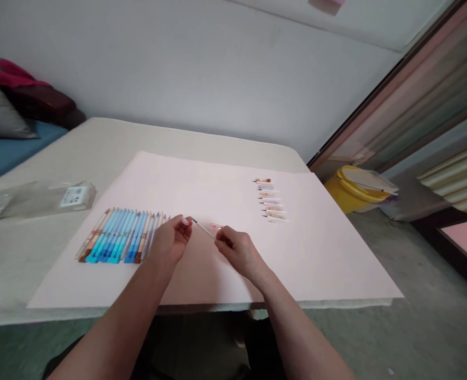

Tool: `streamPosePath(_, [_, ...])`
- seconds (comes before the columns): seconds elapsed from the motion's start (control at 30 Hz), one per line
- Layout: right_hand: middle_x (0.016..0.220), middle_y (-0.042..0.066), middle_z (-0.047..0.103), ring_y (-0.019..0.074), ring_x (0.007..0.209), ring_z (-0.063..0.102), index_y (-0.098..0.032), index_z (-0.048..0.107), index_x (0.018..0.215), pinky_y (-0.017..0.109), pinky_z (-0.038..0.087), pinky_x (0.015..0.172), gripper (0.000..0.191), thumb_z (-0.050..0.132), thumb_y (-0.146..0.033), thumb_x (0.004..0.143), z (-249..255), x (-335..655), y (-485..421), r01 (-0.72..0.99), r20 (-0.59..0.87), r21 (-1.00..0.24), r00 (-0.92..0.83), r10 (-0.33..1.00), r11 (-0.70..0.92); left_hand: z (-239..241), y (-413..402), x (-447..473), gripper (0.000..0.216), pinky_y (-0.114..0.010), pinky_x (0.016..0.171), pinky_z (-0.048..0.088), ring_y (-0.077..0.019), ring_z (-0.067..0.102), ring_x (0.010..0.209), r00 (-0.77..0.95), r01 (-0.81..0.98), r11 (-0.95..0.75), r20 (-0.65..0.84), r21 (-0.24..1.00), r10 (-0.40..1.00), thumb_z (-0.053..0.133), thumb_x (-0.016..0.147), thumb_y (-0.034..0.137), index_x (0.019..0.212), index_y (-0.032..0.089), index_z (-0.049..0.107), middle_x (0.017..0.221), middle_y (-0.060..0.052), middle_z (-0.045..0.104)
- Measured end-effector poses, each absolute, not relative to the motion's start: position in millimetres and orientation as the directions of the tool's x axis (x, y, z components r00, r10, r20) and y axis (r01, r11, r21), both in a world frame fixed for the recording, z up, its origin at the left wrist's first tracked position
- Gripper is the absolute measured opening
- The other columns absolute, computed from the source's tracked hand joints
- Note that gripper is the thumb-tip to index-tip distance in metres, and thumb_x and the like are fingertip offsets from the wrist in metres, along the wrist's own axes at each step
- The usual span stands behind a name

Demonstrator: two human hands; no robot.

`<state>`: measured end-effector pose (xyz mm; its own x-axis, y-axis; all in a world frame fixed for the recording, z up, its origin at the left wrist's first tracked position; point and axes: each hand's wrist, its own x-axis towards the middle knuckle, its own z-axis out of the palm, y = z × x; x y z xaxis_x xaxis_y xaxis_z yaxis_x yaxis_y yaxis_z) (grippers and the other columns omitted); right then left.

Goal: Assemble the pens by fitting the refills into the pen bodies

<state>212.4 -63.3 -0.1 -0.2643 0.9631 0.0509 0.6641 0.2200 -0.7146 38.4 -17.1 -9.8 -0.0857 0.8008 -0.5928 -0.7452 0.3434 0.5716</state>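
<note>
Over the pale pink sheet (316, 253), my right hand (235, 248) pinches a thin white pen refill (205, 229) that slants up to a dark tip. A small reddish piece (216, 226) shows beside the same fingers; what it belongs to is hidden. The fingers of my left hand (172, 237) are closed around a small whitish piece (185, 220), close to the refill's tip. Just left of that hand lies a row of pens (118, 232) in blue, turquoise, brown and clear tones, side by side.
Toward the right of the sheet, several refills and pen parts (273, 203) lie in a column. A clear plastic bag (39, 200) with a white label rests on the table (202, 140) at left. A yellow bucket (342, 190) stands beyond the table's right edge, near the wall.
</note>
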Motion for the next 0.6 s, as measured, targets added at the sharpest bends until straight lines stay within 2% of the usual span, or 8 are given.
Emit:
streamPosePath(0.2, [0.065,-0.003,0.055,0.0091,0.057,0.044,-0.020,0.055,0.075,0.020,0.031,0.056,0.008,0.050,-0.015,0.079,-5.5,211.3,-64.1,0.695,0.056,-0.667,-0.312,0.948,0.268,-14.6,-16.3,35.1,0.015,-0.015,0.051,0.046,-0.0080,0.057,0.061,-0.133,-0.727,0.293,-0.546,0.621,0.828,0.056,0.067,0.000,0.057,0.011,0.052,0.066,-0.005,0.058])
streamPosePath(0.33, [0.063,-0.003,0.054,0.0093,0.055,0.043,-0.020,0.056,0.073,0.020,0.030,0.055,0.010,0.050,-0.015,0.078,-5.0,209.7,-63.6,0.705,0.074,-0.659,-0.285,0.956,0.261,-17.9,-17.4,36.4,0.007,-0.018,0.053,0.047,-0.0104,0.060,0.062,-0.205,-0.662,0.220,-0.455,0.716,0.867,0.059,0.067,0.007,0.069,0.012,0.055,0.071,-0.006,0.062])
streamPosePath(0.47, [0.060,-0.003,0.054,0.0098,0.054,0.044,-0.020,0.056,0.069,0.020,0.030,0.054,0.011,0.050,-0.015,0.077,-2.7,208.5,-64.9,0.705,0.095,-0.674,-0.218,0.971,0.223,-13.6,-19.7,39.6,0.022,-0.022,0.057,0.048,-0.0125,0.062,0.066,-0.285,-0.560,0.142,-0.350,0.817,0.892,0.064,0.066,0.010,0.086,0.015,0.057,0.080,-0.007,0.065])
streamPosePath(0.6, [0.059,-0.003,0.056,0.0099,0.053,0.046,-0.020,0.057,0.070,0.020,0.032,0.055,0.011,0.049,-0.016,0.078,-3.2,208.5,-65.9,0.692,0.122,-0.690,-0.175,0.977,0.211,-9.5,-22.9,42.9,0.026,-0.022,0.062,0.048,-0.0125,0.062,0.071,-0.259,-0.515,0.145,-0.315,0.845,0.913,0.066,0.065,0.012,0.089,0.015,0.057,0.087,-0.008,0.065])
